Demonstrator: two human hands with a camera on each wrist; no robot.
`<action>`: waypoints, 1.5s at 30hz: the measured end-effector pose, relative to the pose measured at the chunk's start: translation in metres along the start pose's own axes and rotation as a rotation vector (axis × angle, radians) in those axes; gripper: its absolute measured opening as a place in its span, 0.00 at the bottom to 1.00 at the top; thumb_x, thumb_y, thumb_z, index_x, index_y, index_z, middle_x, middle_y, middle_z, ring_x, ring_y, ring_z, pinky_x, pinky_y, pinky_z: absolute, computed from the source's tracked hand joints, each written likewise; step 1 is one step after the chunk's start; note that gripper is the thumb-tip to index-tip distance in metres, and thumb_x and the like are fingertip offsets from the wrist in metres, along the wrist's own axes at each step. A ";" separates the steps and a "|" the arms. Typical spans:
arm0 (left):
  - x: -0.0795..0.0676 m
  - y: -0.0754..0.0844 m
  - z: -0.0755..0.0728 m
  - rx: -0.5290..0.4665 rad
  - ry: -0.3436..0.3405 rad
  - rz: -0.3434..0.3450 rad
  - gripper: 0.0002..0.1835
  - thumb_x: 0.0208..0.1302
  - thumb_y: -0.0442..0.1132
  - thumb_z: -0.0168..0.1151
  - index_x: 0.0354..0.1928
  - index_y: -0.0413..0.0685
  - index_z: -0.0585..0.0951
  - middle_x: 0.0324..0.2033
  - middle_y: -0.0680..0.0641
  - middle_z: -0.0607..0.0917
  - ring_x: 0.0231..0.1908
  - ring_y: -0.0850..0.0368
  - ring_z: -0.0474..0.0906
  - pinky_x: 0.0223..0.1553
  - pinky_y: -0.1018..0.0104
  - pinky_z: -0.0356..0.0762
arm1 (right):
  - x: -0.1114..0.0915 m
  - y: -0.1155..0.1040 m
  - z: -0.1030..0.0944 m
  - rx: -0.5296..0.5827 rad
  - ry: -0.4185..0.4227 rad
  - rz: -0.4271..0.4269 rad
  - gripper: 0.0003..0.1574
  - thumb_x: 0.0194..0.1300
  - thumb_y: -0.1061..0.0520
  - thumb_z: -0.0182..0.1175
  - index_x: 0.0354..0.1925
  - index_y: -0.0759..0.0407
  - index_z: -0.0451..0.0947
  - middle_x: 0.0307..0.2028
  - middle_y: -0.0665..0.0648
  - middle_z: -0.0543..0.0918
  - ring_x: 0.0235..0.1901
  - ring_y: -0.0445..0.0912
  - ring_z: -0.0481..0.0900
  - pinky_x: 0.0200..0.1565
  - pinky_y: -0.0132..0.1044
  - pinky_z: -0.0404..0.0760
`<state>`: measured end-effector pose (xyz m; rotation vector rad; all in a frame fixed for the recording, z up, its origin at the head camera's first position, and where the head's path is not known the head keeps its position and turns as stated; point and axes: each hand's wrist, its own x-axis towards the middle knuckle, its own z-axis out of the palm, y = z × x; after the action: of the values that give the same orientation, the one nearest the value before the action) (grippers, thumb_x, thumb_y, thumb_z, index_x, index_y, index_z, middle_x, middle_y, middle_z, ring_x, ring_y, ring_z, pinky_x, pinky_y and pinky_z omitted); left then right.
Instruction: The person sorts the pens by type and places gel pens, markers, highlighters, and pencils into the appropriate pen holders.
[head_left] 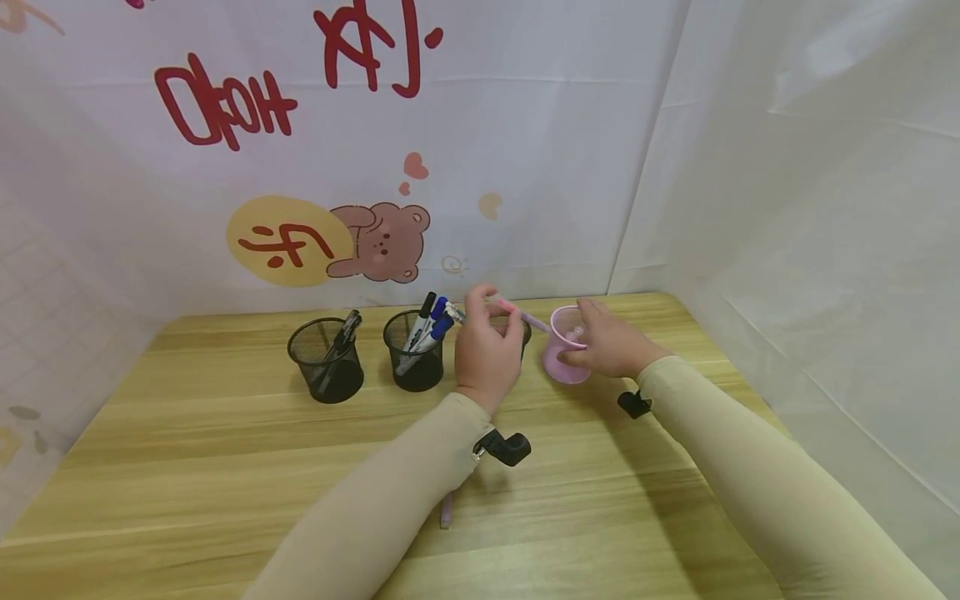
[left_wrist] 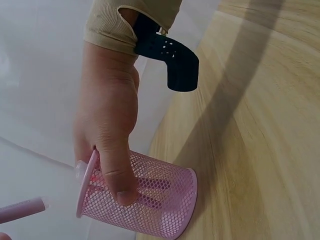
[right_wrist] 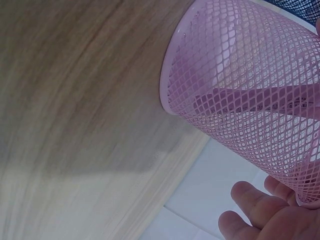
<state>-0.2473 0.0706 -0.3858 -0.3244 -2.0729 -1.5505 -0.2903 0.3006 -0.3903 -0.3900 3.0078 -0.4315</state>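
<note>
My left hand (head_left: 487, 354) pinches a purple pen with a pink end (head_left: 534, 322) between thumb and fingertips. The pen's other end points at the pink mesh pen holder (head_left: 564, 367), near its rim; in the left wrist view the pen (left_wrist: 22, 210) is apart from it. My right hand (head_left: 611, 340) grips that holder from the right, thumb along its side. Purple pens stand inside, visible through the mesh (right_wrist: 225, 45) in the right wrist view. The holder stands upright on the table.
A black mesh holder with black pens (head_left: 333, 375) stands at the left, another with blue and black markers (head_left: 418, 371) beside it. A third black holder (head_left: 526, 333) is mostly hidden behind my left hand. A purple pen (head_left: 446, 512) lies on the wooden table (head_left: 570, 517), partly under my left sleeve.
</note>
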 end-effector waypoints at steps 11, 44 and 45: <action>0.002 -0.002 0.015 0.058 0.008 0.005 0.21 0.75 0.38 0.61 0.65 0.45 0.70 0.43 0.46 0.91 0.26 0.60 0.82 0.26 0.69 0.76 | -0.002 0.001 0.000 -0.001 0.010 -0.004 0.72 0.63 0.35 0.71 0.81 0.71 0.44 0.79 0.73 0.56 0.65 0.70 0.77 0.64 0.67 0.78; -0.001 -0.002 0.041 0.241 0.015 0.044 0.17 0.73 0.42 0.65 0.60 0.52 0.75 0.44 0.56 0.93 0.24 0.56 0.83 0.22 0.63 0.74 | 0.000 0.004 0.001 -0.009 -0.010 -0.015 0.73 0.64 0.35 0.71 0.81 0.73 0.41 0.81 0.74 0.52 0.73 0.71 0.68 0.71 0.66 0.71; -0.001 -0.002 0.041 0.250 0.014 0.047 0.17 0.73 0.42 0.64 0.59 0.52 0.76 0.44 0.56 0.93 0.25 0.56 0.84 0.23 0.63 0.75 | 0.000 0.004 0.001 -0.008 -0.009 -0.015 0.73 0.64 0.35 0.71 0.81 0.73 0.41 0.81 0.74 0.52 0.73 0.71 0.67 0.72 0.66 0.71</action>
<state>-0.2583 0.1088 -0.3963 -0.2662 -2.2014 -1.2446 -0.2911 0.3037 -0.3922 -0.4135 3.0006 -0.4177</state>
